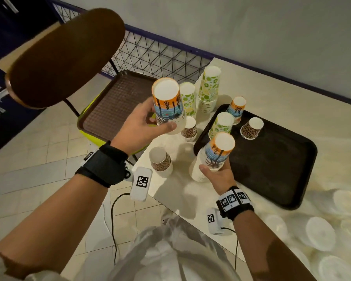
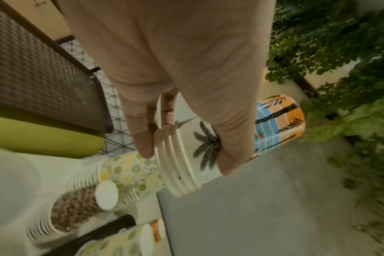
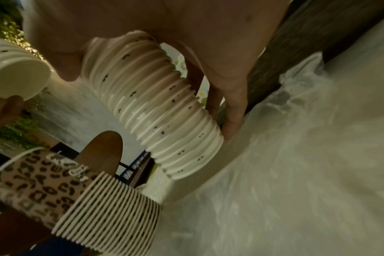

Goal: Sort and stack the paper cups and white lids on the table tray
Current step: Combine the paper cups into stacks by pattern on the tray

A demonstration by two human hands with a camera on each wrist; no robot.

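Note:
My left hand (image 1: pixel 150 121) grips a short stack of upside-down palm-print cups (image 1: pixel 168 109), held in the air over the table's left edge. In the left wrist view the thumb and fingers (image 2: pixel 143 138) wrap those palm-print cups (image 2: pixel 197 152) near the rims. My right hand (image 1: pixel 216 171) holds a tall stack of palm-print cups (image 1: pixel 215 157) that stands on the table just left of the black tray (image 1: pixel 272 169). In the right wrist view the tall stack's rims (image 3: pixel 156 107) run between thumb and fingers (image 3: pixel 232 110). A single palm-print cup (image 1: pixel 236 109), lime cup (image 1: pixel 221 124) and leopard cup (image 1: pixel 251 128) stand inverted on the tray.
Two lime-print stacks (image 1: pixel 209 88) and two leopard-print stacks (image 1: pixel 160 161) stand on the table left of the tray. White lids (image 1: pixel 320 234) lie under clear plastic at the right. A brown tray (image 1: pixel 114 106) rests on a green chair seat beside the table.

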